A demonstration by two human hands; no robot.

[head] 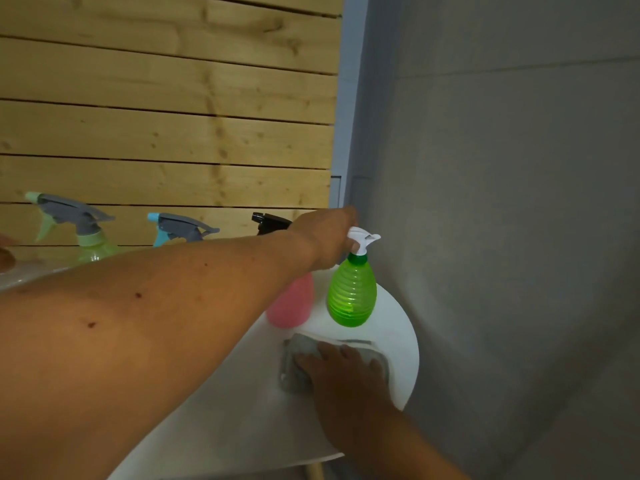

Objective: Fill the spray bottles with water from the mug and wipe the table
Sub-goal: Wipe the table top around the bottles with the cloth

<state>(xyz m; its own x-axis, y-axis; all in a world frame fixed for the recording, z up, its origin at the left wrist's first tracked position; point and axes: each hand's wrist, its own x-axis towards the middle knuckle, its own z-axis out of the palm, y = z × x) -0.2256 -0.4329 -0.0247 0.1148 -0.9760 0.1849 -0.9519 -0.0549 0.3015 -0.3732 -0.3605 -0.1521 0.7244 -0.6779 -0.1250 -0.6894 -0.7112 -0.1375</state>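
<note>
A ribbed green spray bottle (352, 296) with a white spray head stands near the far right rim of the round white table (398, 341). My left hand (323, 239) reaches across and grips that white head; its fingertips are hidden. A pink bottle (291, 304) stands just left of it, under my wrist, with a black trigger head behind my arm. My right hand (343, 370) presses flat on a folded grey cloth (298, 362) lying on the table in front of both bottles. No mug is in view.
Two more spray bottles stand at the back left: a pale green one (91, 245) and one with a blue and grey head (176, 228). A wooden slat wall runs behind them. A grey wall closes the right side next to the table's edge.
</note>
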